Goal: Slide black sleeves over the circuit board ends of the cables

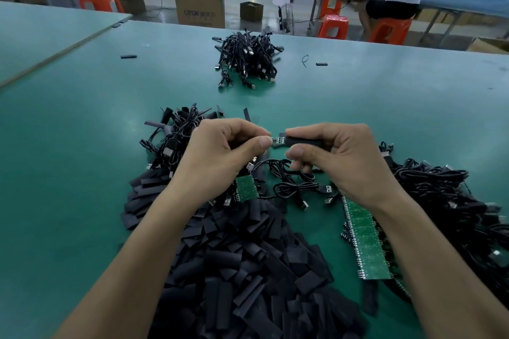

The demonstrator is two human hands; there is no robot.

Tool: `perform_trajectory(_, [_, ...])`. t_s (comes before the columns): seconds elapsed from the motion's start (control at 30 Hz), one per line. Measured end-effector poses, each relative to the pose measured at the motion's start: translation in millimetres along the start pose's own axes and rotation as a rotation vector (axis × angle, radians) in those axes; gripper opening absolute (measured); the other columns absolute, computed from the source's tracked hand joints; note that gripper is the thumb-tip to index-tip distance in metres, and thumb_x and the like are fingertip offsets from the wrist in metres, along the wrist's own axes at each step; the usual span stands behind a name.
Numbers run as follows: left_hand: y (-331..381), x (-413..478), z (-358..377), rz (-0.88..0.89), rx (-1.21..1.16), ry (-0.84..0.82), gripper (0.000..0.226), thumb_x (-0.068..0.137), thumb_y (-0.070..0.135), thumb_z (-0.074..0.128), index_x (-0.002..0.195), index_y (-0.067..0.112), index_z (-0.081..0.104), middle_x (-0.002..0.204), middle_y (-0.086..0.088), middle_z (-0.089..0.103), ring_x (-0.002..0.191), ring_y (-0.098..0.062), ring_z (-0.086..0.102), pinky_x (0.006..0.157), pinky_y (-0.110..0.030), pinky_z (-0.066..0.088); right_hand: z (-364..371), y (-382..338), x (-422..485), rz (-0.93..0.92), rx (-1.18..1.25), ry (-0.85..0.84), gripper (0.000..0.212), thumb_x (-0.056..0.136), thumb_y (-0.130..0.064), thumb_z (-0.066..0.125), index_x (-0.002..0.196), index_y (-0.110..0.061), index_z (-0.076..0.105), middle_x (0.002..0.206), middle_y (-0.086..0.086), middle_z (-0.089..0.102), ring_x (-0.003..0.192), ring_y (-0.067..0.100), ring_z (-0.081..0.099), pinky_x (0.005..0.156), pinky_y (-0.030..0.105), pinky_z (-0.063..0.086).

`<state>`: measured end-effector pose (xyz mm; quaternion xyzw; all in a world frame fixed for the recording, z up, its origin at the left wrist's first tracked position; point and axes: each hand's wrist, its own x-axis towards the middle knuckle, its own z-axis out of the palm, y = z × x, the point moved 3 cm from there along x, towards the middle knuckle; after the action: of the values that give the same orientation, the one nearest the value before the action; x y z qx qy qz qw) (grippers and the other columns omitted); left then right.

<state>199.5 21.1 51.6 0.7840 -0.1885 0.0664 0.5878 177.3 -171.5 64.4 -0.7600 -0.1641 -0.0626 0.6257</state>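
My left hand pinches the small circuit board end of a black cable between thumb and fingertips. My right hand grips a black sleeve, whose open end sits partly over the board's right end. The cable loops down between both hands. A large heap of loose black sleeves lies in front of me. A green strip of joined circuit boards lies under my right forearm, and a smaller green board sits below my left hand.
A tangle of black cables lies at the right, another behind my left hand, and a pile of cables at the far middle of the green table. Orange stools, boxes and a seated person are beyond the table.
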Motion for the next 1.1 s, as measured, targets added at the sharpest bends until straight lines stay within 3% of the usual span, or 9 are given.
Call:
perform_trajectory(0.37, [3.7,-1.2,-0.4,-0.014,-0.028,-0.035,0.006,0.083,0.016,0.079,0.089,0.018,0.077,0.077,0.005,0.076,0.067,-0.001,0.068,0.065,-0.012,0.050,10.5,12.2,-4.3,-0.015,0.018,0.096,0.022,0.081,-0.013,0.076,0.102,-0.020,0.073,0.080,0.000,0.077,0.066,0.015,0.071,0.062,0.019,0.054])
perform_trajectory(0.6, [0.8,-1.4,1.4,-0.036,-0.094,-0.122,0.019,0.071,0.032,0.078,0.087,0.022,0.074,0.076,0.003,0.076,0.070,-0.005,0.069,0.066,-0.015,0.052,13.7,7.2,-4.8,-0.014,0.056,-0.034,0.024,0.077,-0.019,0.074,0.100,-0.021,0.074,0.084,0.002,0.078,0.068,0.014,0.072,0.065,0.022,0.058])
perform_trajectory(0.73, [-2.3,-1.6,-0.4,-0.082,-0.129,-0.101,0.031,0.072,0.036,0.080,0.096,0.019,0.069,0.073,0.000,0.075,0.066,-0.009,0.066,0.066,-0.023,0.053,16.2,7.8,-3.2,-0.056,0.030,0.026,0.021,0.079,-0.019,0.074,0.100,-0.024,0.074,0.088,-0.001,0.078,0.067,0.014,0.071,0.065,0.022,0.056])
perform_trajectory(0.9, [-3.0,-1.5,-3.0,-0.067,-0.027,-0.083,0.011,0.087,0.028,0.077,0.086,0.018,0.073,0.073,0.001,0.075,0.064,-0.009,0.068,0.065,-0.024,0.056,14.1,12.9,-5.1,-0.072,-0.001,0.081,0.023,0.085,-0.005,0.074,0.099,-0.024,0.075,0.084,-0.001,0.077,0.067,0.015,0.071,0.065,0.021,0.056])
perform_trajectory(1.1, [-1.1,-1.5,-5.5,0.009,-0.014,-0.045,0.010,0.086,0.022,0.079,0.078,0.019,0.073,0.069,0.002,0.074,0.060,-0.007,0.064,0.056,-0.015,0.048,13.9,13.1,-5.1,-0.077,0.032,0.127,0.023,0.085,0.000,0.073,0.095,-0.020,0.076,0.077,0.002,0.076,0.063,0.017,0.071,0.062,0.021,0.055])
